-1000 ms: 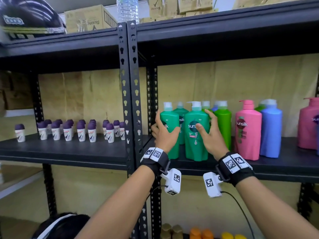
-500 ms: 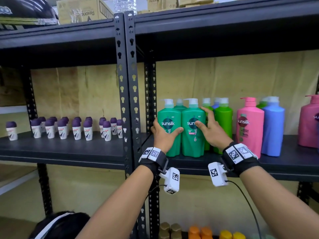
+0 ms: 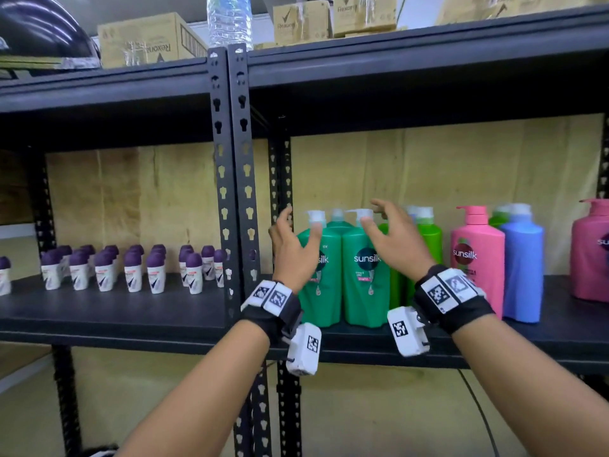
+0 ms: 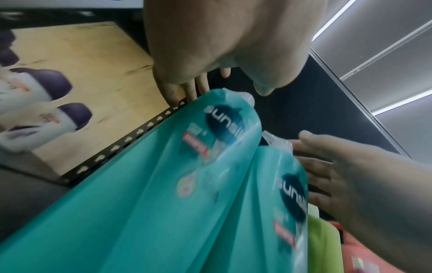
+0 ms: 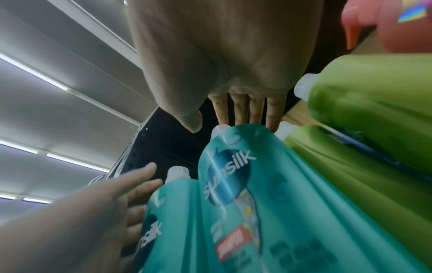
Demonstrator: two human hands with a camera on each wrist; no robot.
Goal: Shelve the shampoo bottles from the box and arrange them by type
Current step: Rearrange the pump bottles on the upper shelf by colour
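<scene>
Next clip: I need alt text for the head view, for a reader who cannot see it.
Both hands, left hand and right hand, are open just in front of two teal shampoo bottles standing side by side on a black metal shelf. To their right stand green bottles, pink bottles and a blue bottle; purple-capped small bottles fill the left bay.

Head view: faces shelf frontally, near. Wrist views: close, angled upward along palms; both share teal bottles at 12 o'clock.

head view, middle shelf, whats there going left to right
purple-capped roll-ons → shelf post → left hand → teal bottles → right hand → pink bottle → blue bottle → second pink bottle
</scene>
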